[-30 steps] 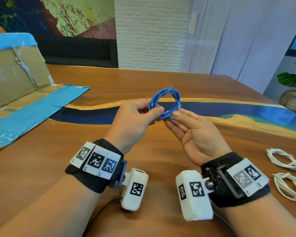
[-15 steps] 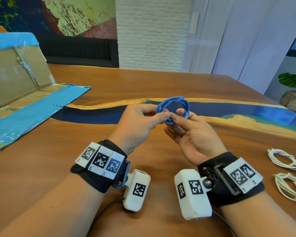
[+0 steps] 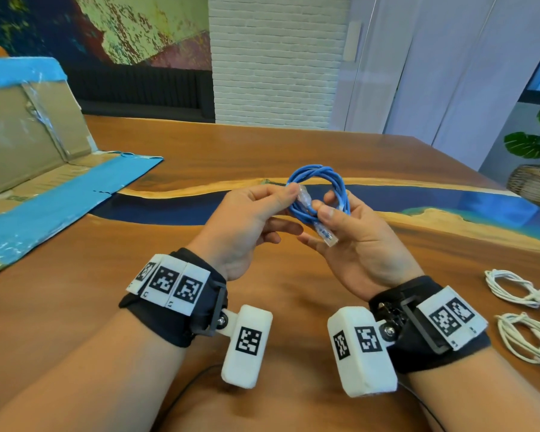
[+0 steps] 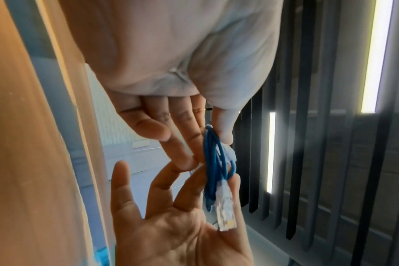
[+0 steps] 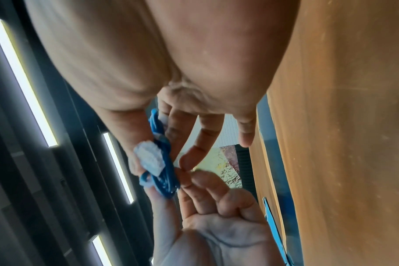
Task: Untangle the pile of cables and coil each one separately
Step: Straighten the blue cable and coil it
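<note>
Both hands pinching one coiled blue cable (image 3: 317, 191) above the table (image 3: 262, 151): left hand (image 3: 247, 226), right hand (image 3: 359, 241); two white cables (image 3: 512, 288) near right edge.

blue cable (image 3: 317, 190) coiled, held above table

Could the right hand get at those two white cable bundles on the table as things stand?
Probably, but not freely: the right hand pinches the coiled blue network cable together with the left hand. The white cable bundles lie uncovered on its side of the wooden table.
</note>
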Demonstrator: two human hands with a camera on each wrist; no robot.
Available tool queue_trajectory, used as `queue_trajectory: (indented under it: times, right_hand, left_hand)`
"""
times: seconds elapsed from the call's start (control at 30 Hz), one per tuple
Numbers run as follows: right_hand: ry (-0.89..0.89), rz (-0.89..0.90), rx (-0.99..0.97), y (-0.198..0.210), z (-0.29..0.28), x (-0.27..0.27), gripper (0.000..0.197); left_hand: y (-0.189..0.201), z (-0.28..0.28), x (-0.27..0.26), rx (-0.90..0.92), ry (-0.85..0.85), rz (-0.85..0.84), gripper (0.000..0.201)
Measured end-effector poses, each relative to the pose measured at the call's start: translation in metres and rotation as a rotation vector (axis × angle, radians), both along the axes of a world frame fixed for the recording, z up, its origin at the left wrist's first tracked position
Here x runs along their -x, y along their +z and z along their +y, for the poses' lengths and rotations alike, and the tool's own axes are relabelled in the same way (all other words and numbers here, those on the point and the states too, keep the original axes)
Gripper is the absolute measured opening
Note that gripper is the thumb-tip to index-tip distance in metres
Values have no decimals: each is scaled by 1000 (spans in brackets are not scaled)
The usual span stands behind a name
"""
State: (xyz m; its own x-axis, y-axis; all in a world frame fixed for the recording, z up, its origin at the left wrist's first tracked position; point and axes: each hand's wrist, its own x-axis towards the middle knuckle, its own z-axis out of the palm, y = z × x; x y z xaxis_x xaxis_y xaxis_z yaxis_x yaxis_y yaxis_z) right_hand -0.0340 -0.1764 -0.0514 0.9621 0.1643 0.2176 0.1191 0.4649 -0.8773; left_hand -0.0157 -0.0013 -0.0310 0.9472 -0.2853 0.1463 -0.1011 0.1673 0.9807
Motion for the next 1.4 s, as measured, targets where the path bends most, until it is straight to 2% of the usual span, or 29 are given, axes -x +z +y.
queue_trajectory:
  times: [0.13, 0.4, 0.63, 0.7, 0.83, 0.97, 1.07, 1.17, 1.4]
  right_hand:
    - [85, -34, 12, 0, -6, -1, 45]
    - [120, -28, 61, -1, -11, 3, 44]
    - [169, -43, 31, 1, -16, 3, 45]
    - [119, -56, 67, 3, -13, 3, 39]
    - [-166, -51, 165, 2, -2, 1, 22]
    - [-314, -29, 222, -2, 0, -3, 19]
    - [-339, -31, 237, 0, -2, -1, 30]
    - [-349, -48, 269, 5, -6, 1, 37]
    - [-415, -40, 427, 25, -29, 2, 14]
  left_hand:
    - [0, 2, 0, 67, -122, 73, 21]
    - [-1, 4, 2, 188, -281, 159, 23]
    - [-4, 5, 1, 229, -315, 158, 27]
    - [-4, 5, 0, 197, -278, 132, 27]
    - [-3, 5, -3, 119, -185, 84, 35]
    - [-6, 2, -4, 69, -124, 55, 45]
    - [-8, 0, -5, 81, -108, 59, 41]
    - [-10, 0, -7, 91, -96, 70, 48]
    - [-13, 1, -12, 50, -76, 125, 45]
